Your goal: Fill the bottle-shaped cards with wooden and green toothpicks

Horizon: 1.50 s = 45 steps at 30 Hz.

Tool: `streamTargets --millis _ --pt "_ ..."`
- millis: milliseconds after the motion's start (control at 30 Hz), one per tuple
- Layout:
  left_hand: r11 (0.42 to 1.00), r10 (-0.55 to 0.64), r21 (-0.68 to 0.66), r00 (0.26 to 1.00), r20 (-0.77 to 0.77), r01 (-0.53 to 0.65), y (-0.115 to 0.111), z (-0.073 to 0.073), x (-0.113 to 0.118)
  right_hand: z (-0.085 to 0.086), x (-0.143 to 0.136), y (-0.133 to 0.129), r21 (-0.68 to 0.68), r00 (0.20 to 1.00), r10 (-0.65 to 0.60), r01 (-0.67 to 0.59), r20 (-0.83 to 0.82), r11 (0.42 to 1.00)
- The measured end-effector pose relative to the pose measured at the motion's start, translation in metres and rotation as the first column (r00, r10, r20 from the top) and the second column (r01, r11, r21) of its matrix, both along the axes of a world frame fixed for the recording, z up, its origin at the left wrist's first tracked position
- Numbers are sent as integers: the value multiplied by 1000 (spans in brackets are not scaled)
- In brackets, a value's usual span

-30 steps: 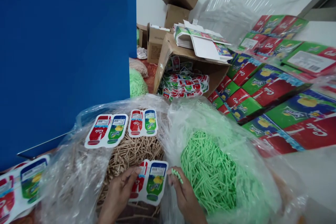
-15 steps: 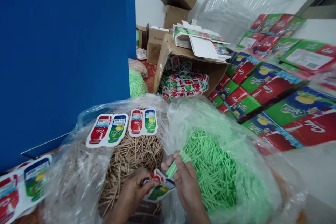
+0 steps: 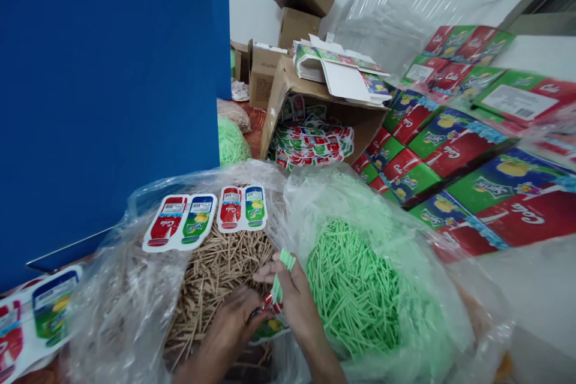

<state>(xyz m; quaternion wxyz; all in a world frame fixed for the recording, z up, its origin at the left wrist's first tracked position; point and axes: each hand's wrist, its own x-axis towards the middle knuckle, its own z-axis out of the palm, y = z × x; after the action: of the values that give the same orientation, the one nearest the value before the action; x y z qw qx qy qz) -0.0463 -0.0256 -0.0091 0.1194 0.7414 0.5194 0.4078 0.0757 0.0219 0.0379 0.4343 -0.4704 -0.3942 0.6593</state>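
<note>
My left hand [image 3: 231, 318] pinches a small red-and-green cola and Sprite pouch [image 3: 270, 329] low in the middle of the view. Gripped in my right hand [image 3: 297, 297] is a bundle of thin light-green sticks [image 3: 287, 260]. The bundle's lower end meets the pouch's red side; my fingers partly hide whether it is inside. Beneath my hands, an open plastic bag holds loose brown sticks [image 3: 216, 273]. To the right, another bag holds loose green sticks [image 3: 353, 288]. Two flat printed pouches, a larger one [image 3: 180, 223] and a smaller one [image 3: 243, 209], lie on the brown sticks' bag.
More printed pouches [image 3: 45, 312] lie at the lower left below a blue panel [image 3: 108, 90]. Behind the bags, a tipped cardboard box [image 3: 274, 96] is full of pouches. Printed cartons [image 3: 459, 138] are stacked at the right, partly under clear plastic.
My right hand has moved left with the green stick bundle, which now stands more upright and touches the pouch. My left hand still holds the pouch.
</note>
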Motion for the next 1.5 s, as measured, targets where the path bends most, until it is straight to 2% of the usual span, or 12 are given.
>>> streamTargets --millis 133,467,533,633,733,800,933,1000,1100,1233,1400,1500 --pt "997 1 -79 999 50 3 -2 2 0 1 1 5 -146 997 -16 6 -71 989" --pt "945 31 -318 944 328 79 -5 -9 3 -11 14 1 -45 994 -52 57 96 997" --pt "901 121 -429 912 391 64 -4 -9 5 -11 15 -4 59 986 -51 42 158 997" --pt "753 305 -648 812 497 114 -5 -7 11 -7 16 -20 335 963 -75 -18 260 942" --pt "689 355 -705 770 530 168 -7 -4 13 -2 15 -32 448 947 -62 -90 314 890" --pt "728 307 -671 810 500 139 -7 -2 11 -2 13 -33 419 944 -63 -83 323 904" --pt "909 92 -410 918 386 81 -6 -1 2 -7 14 -21 307 934 -52 -63 352 950" --pt "940 66 -338 938 340 56 -6 -1 0 -9 16 -17 249 927 -32 -67 374 966" --pt "939 85 -342 944 318 31 -5 -1 1 -9 18 -21 273 920 14 -130 392 953" --pt "911 18 -389 927 376 140 -5 3 3 -11 23 -28 416 889 78 -287 450 863" --pt "865 90 -468 862 499 181 -4 10 -1 -14 37 -29 437 858 97 -350 504 829" --pt "856 114 -480 833 541 194 -3 11 -3 -10 44 -31 518 794 84 -469 602 715"
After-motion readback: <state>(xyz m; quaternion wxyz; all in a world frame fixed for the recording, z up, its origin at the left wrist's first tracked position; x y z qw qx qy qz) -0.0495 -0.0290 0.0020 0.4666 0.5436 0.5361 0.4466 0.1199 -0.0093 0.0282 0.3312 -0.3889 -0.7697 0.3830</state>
